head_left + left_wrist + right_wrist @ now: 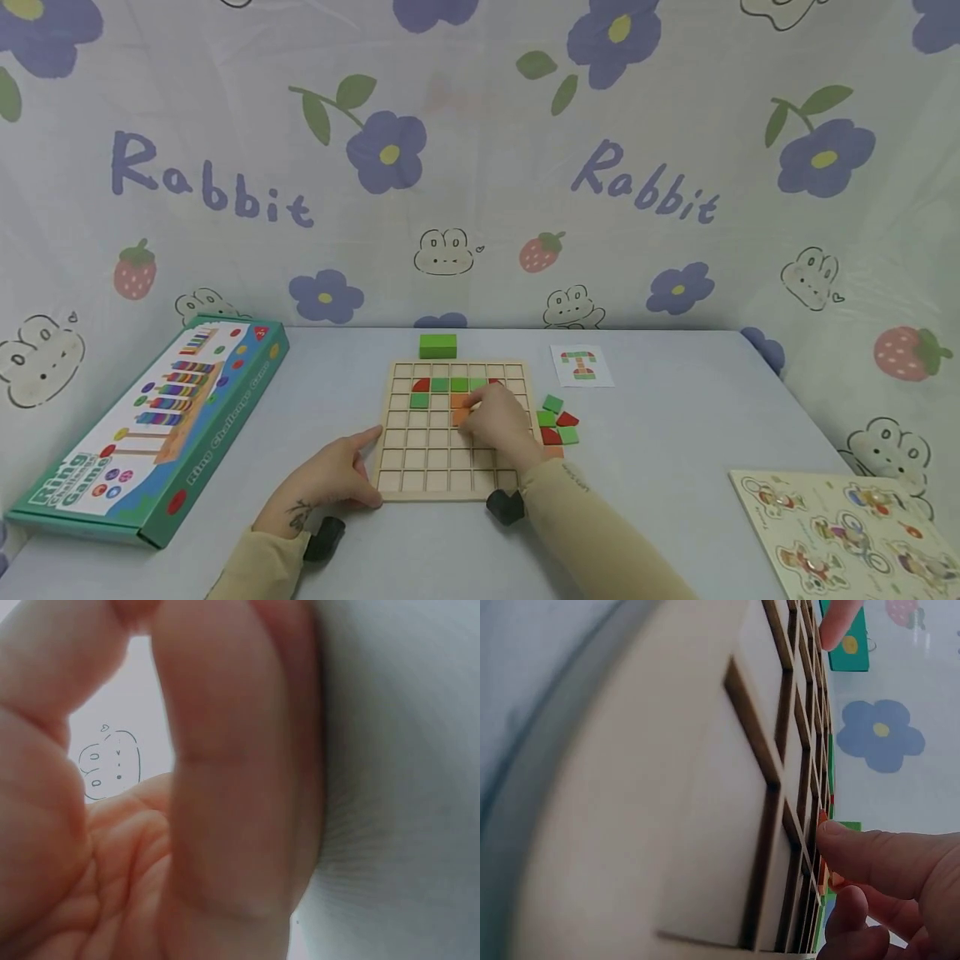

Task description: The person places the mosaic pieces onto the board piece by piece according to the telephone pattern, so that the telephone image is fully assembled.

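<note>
A wooden grid board (427,461) lies flat in front of me in the head view. Along its upper rows sit red, green and orange square and curved tiles, among them a green tile (419,401). My right hand (498,421) reaches over the board, thumb and fingertips pinching at an orange tile (459,417) in the middle column; the hand hides part of the tiles there. In the right wrist view, the thumb (877,851) is at the orange piece. My left hand (330,477) rests at the board's left edge, forefinger and thumb spread along it.
Loose tiles (567,435) lie right of the board. A pattern card (582,367) is behind them, and a green block (438,346) stands behind the board. A boxed ring game (157,425) lies at left, a wooden picture puzzle (840,533) at front right.
</note>
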Demonstrator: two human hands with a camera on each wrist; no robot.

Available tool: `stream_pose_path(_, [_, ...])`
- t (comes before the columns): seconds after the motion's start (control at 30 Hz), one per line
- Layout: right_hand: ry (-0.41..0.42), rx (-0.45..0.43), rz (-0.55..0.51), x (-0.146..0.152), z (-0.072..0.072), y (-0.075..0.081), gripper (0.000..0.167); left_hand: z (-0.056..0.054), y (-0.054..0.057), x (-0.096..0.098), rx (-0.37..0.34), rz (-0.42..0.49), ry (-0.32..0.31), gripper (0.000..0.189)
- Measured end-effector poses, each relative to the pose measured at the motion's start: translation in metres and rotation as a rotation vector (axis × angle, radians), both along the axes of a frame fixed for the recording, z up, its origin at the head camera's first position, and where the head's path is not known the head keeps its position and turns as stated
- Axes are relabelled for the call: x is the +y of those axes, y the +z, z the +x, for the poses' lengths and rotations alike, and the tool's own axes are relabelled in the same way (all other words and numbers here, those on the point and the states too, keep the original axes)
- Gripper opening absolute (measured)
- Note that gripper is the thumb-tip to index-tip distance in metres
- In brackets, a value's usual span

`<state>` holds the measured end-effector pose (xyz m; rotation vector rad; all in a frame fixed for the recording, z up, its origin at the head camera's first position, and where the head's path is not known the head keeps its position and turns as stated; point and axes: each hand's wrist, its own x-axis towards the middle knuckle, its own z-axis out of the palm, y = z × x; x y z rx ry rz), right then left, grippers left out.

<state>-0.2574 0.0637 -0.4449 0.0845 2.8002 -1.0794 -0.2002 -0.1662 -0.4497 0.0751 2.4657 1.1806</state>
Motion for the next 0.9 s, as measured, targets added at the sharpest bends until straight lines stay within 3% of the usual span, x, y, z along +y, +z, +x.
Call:
stream_pose_path(0.17, [0.009,0.011,0.002,-0.002,0.002,-0.001,0.029,0.0,-0.002,0.0,-0.001,-0.006,0.0,0.099])
stream_pose_path(0.27, [0.025,0.013,-0.056,0.001,0.002,0.0,0.035,-0.001,-0.003,0.0,-0.001,-0.001,0.001,0.099])
stream_pose_path(0.5, [0.027,0.039,-0.471,0.027,0.009,0.018,0.044,-0.001,-0.003,0.001,-0.004,0.002,-0.005,0.099])
stream_pose_path(0.63, [-0.039,0.025,-0.617,0.051,0.016,0.029,0.044,-0.001,-0.002,0.001,-0.004,0.001,-0.007,0.1])
stream_pose_path(0.73, [-0.089,0.009,-0.635,0.07,0.022,0.031,0.042,-0.001,-0.002,0.0,-0.005,0.0,-0.006,0.1])
stream_pose_path(0.9, [-0.143,-0.025,-0.572,0.095,0.036,0.025,0.041,-0.002,-0.002,0.0,-0.006,-0.005,-0.001,0.099])
